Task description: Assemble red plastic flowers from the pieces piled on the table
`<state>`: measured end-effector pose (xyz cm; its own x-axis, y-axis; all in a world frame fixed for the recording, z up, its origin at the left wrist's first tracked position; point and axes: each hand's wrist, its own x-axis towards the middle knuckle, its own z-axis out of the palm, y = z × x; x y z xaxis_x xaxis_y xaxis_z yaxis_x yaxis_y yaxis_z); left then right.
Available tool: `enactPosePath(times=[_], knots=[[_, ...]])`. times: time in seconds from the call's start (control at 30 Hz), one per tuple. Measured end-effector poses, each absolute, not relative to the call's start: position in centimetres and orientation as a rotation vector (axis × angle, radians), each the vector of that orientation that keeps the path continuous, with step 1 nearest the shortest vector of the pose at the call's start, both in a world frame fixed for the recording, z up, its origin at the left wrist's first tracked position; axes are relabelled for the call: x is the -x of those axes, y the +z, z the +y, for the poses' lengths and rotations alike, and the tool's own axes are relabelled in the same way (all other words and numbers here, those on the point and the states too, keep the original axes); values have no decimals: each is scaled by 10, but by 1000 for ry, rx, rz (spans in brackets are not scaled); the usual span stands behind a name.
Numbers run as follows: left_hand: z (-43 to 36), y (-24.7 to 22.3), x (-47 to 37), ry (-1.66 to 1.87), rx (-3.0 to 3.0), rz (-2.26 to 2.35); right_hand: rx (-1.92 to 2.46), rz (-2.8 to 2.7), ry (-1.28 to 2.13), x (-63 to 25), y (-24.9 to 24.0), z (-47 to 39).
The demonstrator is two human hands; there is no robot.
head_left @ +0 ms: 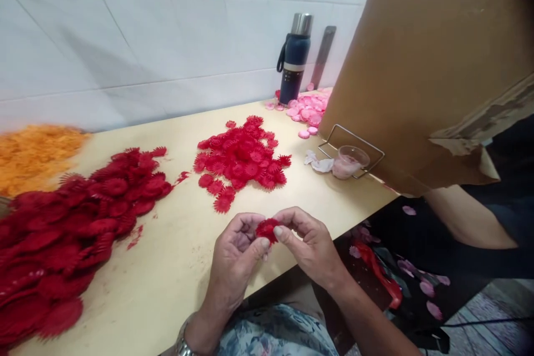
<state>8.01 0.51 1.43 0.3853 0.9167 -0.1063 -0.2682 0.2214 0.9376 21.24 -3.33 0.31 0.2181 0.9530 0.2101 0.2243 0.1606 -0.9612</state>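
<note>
A clear cup (352, 159) holds something pinkish, left hand (236, 258) nearest.

Clear tabletop (167, 272) between red piles | right: cardboard (417, 67), wire stand (352, 142)

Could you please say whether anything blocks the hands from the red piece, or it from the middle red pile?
Nothing visible does: the left hand and right hand hold the red piece, and beyond their fingers, tabletop reaches the middle red pile.
</note>
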Motion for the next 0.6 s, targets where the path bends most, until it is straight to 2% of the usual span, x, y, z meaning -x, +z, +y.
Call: enactPosePath(times=[0.13,0.23,0.47,0.6], knots=[[2,10,-86,977,-884,828,1412,-1260,543,-202,-1,-32],[2,6,-87,999,-994,917,1443,-1326,406,-195,-3,-33],[8,9,-71,957,-1526,1035,1517,-1480,668,-196,11,-34],[4,8,-69,871,-1451,956,1449,-1561,648,-196,14,-34]])
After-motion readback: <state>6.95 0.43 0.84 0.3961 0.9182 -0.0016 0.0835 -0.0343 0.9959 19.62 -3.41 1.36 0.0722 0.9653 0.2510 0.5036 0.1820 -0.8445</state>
